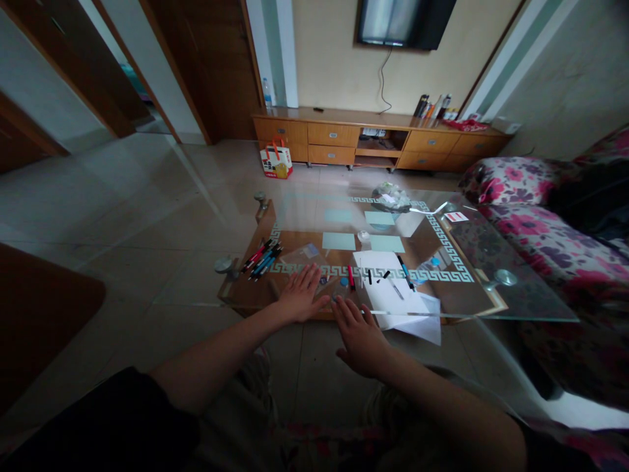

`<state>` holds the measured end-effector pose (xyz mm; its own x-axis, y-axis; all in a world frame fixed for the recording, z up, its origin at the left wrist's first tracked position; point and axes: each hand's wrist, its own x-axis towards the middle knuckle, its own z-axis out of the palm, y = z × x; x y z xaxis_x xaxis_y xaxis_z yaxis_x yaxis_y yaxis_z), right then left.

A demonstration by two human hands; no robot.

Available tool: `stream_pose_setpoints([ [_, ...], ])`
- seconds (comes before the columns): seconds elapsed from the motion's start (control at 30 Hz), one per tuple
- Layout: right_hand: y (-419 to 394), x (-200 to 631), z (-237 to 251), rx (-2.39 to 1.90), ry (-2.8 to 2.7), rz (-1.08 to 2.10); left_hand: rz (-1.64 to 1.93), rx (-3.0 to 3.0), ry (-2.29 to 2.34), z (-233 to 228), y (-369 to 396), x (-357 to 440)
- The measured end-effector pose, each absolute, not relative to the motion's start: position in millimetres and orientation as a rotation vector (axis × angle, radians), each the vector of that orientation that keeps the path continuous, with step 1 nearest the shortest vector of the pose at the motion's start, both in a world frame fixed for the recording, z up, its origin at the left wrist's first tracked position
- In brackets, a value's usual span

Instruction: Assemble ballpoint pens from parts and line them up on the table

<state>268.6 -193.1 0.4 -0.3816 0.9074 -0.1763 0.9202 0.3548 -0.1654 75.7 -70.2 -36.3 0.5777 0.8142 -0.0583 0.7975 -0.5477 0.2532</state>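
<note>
We have both hands flat and spread at the near edge of the glass surface (491,262), neither grip closed on anything: the left hand (299,295) rests just short of the small bits by the red pen (350,277), and the right hand (361,337) hovers beside the white paper (393,298). The bundle of pens (260,259) lies left, untouched. We judge this a reaching step; picking up a small piece calls for a fine pinch.
</note>
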Motion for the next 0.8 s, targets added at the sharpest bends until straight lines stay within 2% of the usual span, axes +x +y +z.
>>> stream_pose_setpoints([
  [0.3, -198.5, 264.1, -12.1, 1.730, 2.511, -0.357, 0.173, 2.534, 1.313, -39.8, -69.0, 74.0],
  [0.53, -184.1, 265.9, 10.0, 1.738, 2.593, -0.351, 0.274, 2.579, 1.333, -36.7, -65.4, 76.9],
  [0.8, -152.5, 278.2, 20.0, 2.128, 2.396, -0.165, 0.423, 2.670, 1.093, -25.4, -61.1, 81.7],
])
